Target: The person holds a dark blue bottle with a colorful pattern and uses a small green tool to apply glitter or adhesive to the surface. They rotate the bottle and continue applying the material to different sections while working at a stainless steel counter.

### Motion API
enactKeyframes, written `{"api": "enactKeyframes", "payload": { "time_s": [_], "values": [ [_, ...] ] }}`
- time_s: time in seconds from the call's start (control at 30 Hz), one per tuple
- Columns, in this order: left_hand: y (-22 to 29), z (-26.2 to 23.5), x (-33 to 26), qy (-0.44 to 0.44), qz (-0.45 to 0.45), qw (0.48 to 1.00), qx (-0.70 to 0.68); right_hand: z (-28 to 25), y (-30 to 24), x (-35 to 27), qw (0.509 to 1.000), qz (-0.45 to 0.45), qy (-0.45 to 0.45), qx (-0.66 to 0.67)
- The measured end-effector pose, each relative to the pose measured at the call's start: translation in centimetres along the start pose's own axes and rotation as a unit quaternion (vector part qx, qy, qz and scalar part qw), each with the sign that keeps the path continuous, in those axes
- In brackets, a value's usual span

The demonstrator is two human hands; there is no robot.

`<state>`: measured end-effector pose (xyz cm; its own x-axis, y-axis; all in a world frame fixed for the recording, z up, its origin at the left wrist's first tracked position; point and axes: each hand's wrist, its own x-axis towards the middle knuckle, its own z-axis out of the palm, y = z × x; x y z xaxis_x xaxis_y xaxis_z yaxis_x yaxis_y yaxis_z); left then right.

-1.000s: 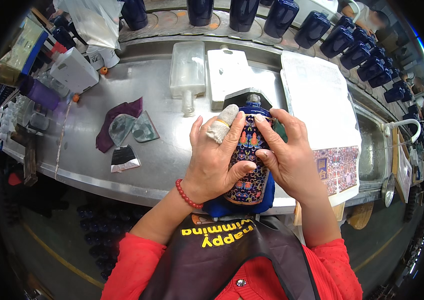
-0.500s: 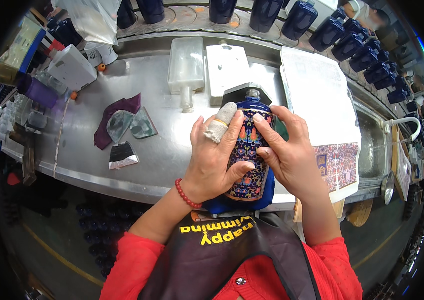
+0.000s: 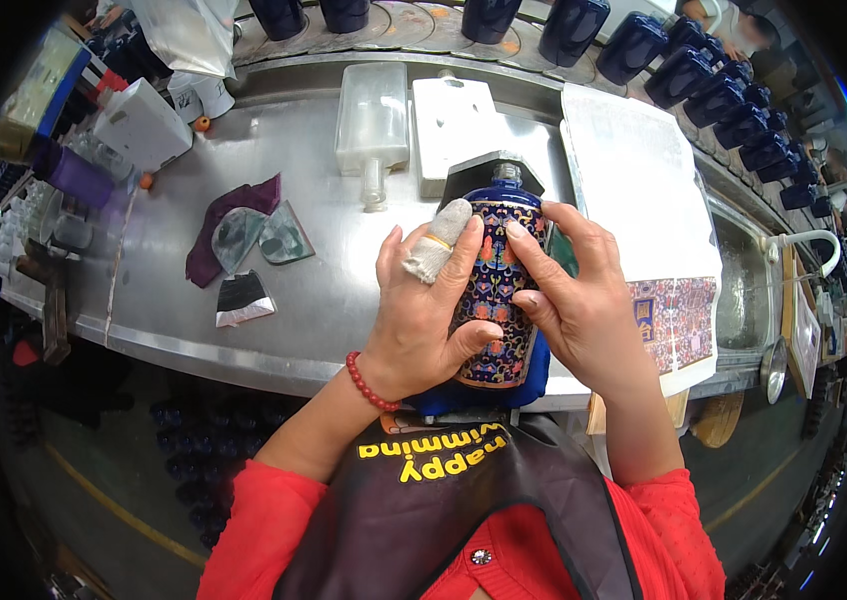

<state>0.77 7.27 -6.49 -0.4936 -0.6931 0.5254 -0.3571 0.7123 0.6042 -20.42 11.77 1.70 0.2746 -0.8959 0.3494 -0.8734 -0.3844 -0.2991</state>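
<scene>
A dark blue glass bottle (image 3: 501, 290) lies neck away from me at the near edge of the steel bench, its front covered by a colourful floral decal. Along its left side rests my left hand (image 3: 426, 305), thumb on the lower front and a cloth sleeve (image 3: 441, 243) on one finger. My right hand (image 3: 574, 290) grips the right side, with fingertips and thumb pressing the decal. Under the bottle shows a blue cloth (image 3: 536, 385). Beyond the neck sits a dark angular block (image 3: 484, 172). Decal sheets (image 3: 682, 315) lie right of my right hand.
A clear bottle (image 3: 374, 120) and a white box (image 3: 452, 125) stand farther back. Purple cloth (image 3: 206, 255) and dark scraper pieces (image 3: 244, 300) lie left. White paper (image 3: 634, 190) lies right, before a sink (image 3: 744, 275). Blue bottles (image 3: 634, 50) line the conveyor behind.
The blue bottles on the conveyor have shifted to the right. Both hands keep nearly the same hold on the decorated bottle, with only slight movement.
</scene>
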Motion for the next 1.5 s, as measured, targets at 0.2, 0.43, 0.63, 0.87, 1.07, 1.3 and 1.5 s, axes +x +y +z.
{"api": "enactKeyframes", "payload": {
  "time_s": [0.2,0.43,0.63,0.87,1.07,1.3,1.5],
  "values": [
    [0.4,0.3,-1.1,0.0,-0.003,1.0,-0.017,0.1,-0.3,-0.6,1.0,0.001,-0.008,0.0],
    [0.8,0.1,-1.8,-0.012,-0.003,1.0,0.001,0.0,-0.5,-1.0,1.0,-0.017,0.002,-0.004],
    [0.9,0.4,-1.9,-0.008,0.001,1.0,0.009,0.5,-0.6,-1.2,1.0,-0.023,0.012,-0.011],
    [0.9,0.6,-2.9,-0.004,-0.016,1.0,-0.02,0.5,-0.9,-2.5,1.0,-0.006,-0.005,0.003],
    [0.8,0.9,-2.8,-0.002,0.003,1.0,-0.005,0.8,-0.8,-2.5,1.0,-0.016,-0.001,-0.008],
    [1.4,0.7,-3.4,-0.008,-0.002,1.0,-0.002,0.6,-1.4,-3.5,1.0,-0.005,-0.009,0.009],
    [1.5,0.7,-3.4,-0.014,0.003,1.0,0.019,1.0,-1.6,-3.9,1.0,-0.008,-0.007,-0.008]
  ]
}}
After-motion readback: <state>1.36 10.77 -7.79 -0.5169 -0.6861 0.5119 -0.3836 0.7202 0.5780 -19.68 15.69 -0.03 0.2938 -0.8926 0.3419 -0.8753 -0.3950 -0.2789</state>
